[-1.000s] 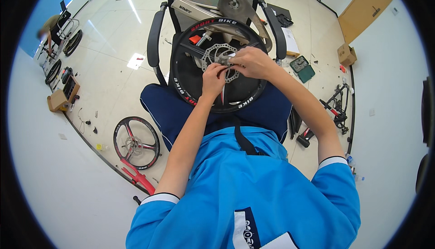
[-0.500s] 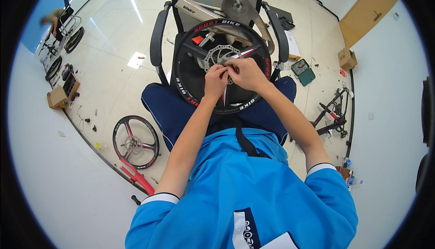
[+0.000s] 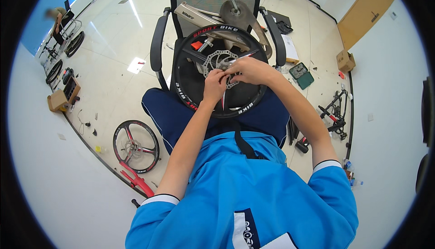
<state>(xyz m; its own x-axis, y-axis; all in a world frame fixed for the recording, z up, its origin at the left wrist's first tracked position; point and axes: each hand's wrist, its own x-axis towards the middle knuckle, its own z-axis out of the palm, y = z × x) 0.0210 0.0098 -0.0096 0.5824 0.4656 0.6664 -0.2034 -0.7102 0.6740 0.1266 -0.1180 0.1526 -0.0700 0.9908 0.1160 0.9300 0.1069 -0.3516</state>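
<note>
A small black bicycle wheel (image 3: 180,70) with red and white spokes lies tilted across my lap and the seat of an office chair. A perforated metal brake disc (image 3: 211,60) surrounds its hub. My left hand (image 3: 215,86) is closed at the hub, thumb and fingertips pinched together. From the right, my right hand (image 3: 251,71) comes over the disc, its thumb and forefinger pinched against the left fingertips and the other fingers curled. Whatever lies between the fingertips is too small and hidden to name.
The chair (image 3: 158,38) also bears a silver frame part (image 3: 197,14) and a round grey part (image 3: 236,12). On the floor lie another wheel (image 3: 155,151), a red fork (image 3: 138,182), a dark bike frame (image 3: 334,117), a green case (image 3: 305,80) and cardboard boxes (image 3: 346,62). Another person sits far left.
My right hand has turned a little, its forearm swinging outward and its lower fingers opening slightly from the palm. My left hand stays at the hub. The view has shifted slightly.
</note>
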